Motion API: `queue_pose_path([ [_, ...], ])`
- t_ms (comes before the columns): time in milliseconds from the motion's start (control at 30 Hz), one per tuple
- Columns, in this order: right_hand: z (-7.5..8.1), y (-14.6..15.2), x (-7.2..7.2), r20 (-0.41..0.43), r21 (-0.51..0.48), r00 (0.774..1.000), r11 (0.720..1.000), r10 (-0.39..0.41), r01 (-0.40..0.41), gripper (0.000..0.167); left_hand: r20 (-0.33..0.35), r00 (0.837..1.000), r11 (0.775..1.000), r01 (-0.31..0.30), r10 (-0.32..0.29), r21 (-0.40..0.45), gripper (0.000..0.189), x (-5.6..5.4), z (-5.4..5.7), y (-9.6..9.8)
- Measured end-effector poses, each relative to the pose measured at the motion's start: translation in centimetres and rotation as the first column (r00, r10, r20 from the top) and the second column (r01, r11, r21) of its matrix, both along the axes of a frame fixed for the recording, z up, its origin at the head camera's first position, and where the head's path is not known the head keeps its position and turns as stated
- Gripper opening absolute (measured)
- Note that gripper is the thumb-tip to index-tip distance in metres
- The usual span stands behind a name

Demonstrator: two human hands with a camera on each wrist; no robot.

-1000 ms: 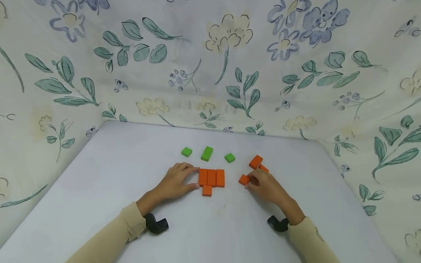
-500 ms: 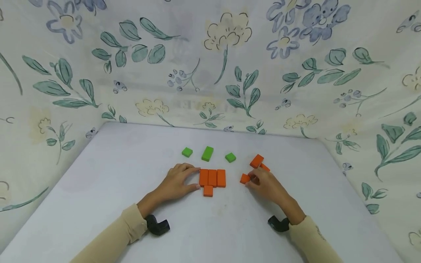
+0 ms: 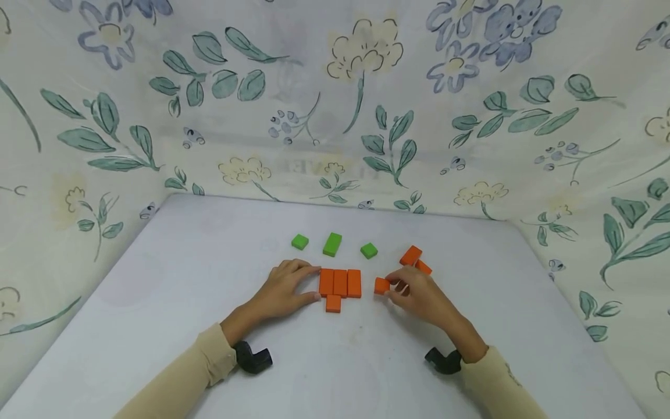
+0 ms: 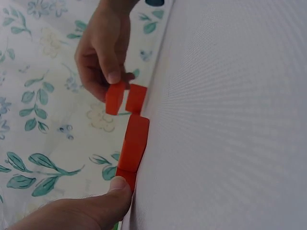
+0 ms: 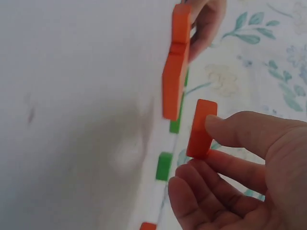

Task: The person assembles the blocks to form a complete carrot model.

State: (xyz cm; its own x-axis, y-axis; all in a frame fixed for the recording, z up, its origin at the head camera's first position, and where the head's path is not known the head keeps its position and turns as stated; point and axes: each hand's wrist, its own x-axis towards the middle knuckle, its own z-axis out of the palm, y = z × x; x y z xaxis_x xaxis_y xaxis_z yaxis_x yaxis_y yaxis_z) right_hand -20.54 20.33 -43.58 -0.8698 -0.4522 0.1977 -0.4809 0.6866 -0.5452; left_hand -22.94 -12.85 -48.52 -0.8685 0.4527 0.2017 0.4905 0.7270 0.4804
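My right hand (image 3: 421,294) pinches a small orange block (image 3: 381,286) between thumb and fingers, to the right of an orange group. In the right wrist view, the thumb presses this held block (image 5: 202,128) on one face. Three upright orange rectangular blocks (image 3: 340,283) lie side by side, and a smaller orange block (image 3: 333,304) touches their near edge. My left hand (image 3: 280,290) rests at the left of the row, thumb tip and index fingertip at the leftmost block's corners. The left wrist view shows the left thumb (image 4: 120,183) right against an orange block (image 4: 134,143).
Behind the row lie a small green block (image 3: 300,241), a longer green block (image 3: 332,244) and another small green block (image 3: 369,251). Beyond my right hand are an orange block (image 3: 411,255) and a partly overlapped one (image 3: 423,267). Floral cloth (image 3: 314,145) surrounds the white table (image 3: 235,227).
My right hand has moved slightly left with the small orange block, which is turned squarer to the row. My left hand and the row stay in place.
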Motion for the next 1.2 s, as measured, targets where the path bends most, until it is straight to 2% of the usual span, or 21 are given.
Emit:
queue_pose_path([
  [100, 0.5, -0.9, 0.7, -0.033, -0.024, 0.998, 0.998, 0.059, -0.060, 0.023, -0.012, 1.000, 1.000, 0.005, -0.005, 0.010, 0.060, -0.1, 0.2, 0.0],
  [267, 0.7, -2.4, 1.7, -0.029, -0.016, 0.993, 0.993, 0.113, -0.113, 0.024, -0.006, 1.000, 1.000, 0.011, -0.011, 0.005, 0.061, -0.2, 0.2, 0.0],
  [533, 0.0, -4.2, 1.8, -0.033, -0.001, 0.987, 0.988, 0.157, -0.157, 0.025, 0.010, 1.000, 1.000, -0.006, 0.006, 0.008, 0.061, 0.0, 0.2, -0.1],
  [833, -0.5, -5.3, 1.7, -0.007, 0.047, 0.988, 0.987, 0.154, -0.153, 0.027, -0.005, 1.000, 1.000, -0.001, 0.001, 0.010, 0.061, 0.1, 0.2, 0.0],
  [1200, -1.1, -5.6, 1.6, -0.044, 0.097, 0.988, 0.985, 0.145, -0.140, 0.026, -0.022, 1.000, 1.000, 0.003, -0.003, 0.007, 0.060, 0.2, 0.3, 0.1],
])
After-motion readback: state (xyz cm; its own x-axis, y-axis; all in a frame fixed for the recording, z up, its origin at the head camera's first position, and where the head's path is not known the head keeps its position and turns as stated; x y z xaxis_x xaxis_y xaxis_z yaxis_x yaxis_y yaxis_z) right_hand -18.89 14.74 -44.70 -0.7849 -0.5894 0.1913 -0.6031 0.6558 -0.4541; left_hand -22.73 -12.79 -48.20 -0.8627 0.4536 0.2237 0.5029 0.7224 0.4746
